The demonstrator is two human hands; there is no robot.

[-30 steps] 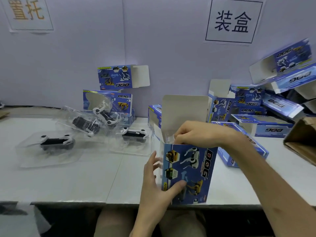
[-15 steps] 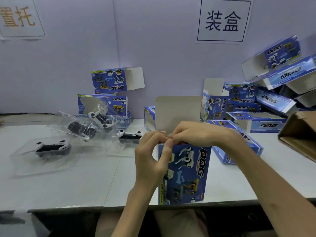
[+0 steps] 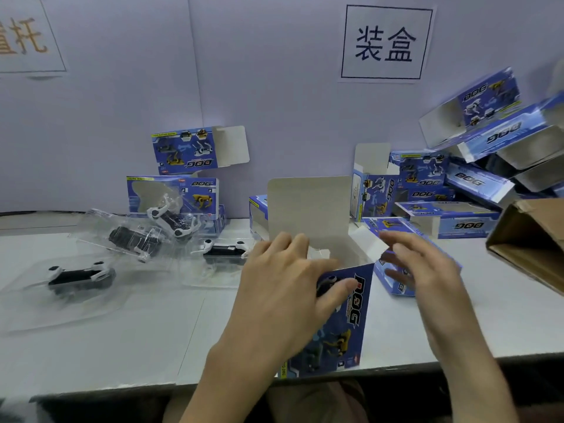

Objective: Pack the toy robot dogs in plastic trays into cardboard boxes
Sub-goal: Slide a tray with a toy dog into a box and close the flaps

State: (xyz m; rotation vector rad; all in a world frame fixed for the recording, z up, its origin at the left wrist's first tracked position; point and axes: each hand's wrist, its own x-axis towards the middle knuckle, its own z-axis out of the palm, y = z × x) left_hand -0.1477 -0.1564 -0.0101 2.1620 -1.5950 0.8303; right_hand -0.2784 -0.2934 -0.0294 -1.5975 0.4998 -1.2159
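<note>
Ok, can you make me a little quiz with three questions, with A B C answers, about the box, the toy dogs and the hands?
1. Where is the upright blue box?
A. at the table's near edge
B. against the back wall
C. inside the brown carton

2. How many toy dogs in clear trays lie on the table?
A. one
B. four
C. nine

3. What state is the upright box's top lid in?
A. taped shut
C. torn off
B. standing open

Answers:
1 A, it stands at the front edge, gripped by the left hand.
2 B, four white-and-black dogs lie left of the box.
3 B, the flap points up; the right hand hovers open beside it.
</note>
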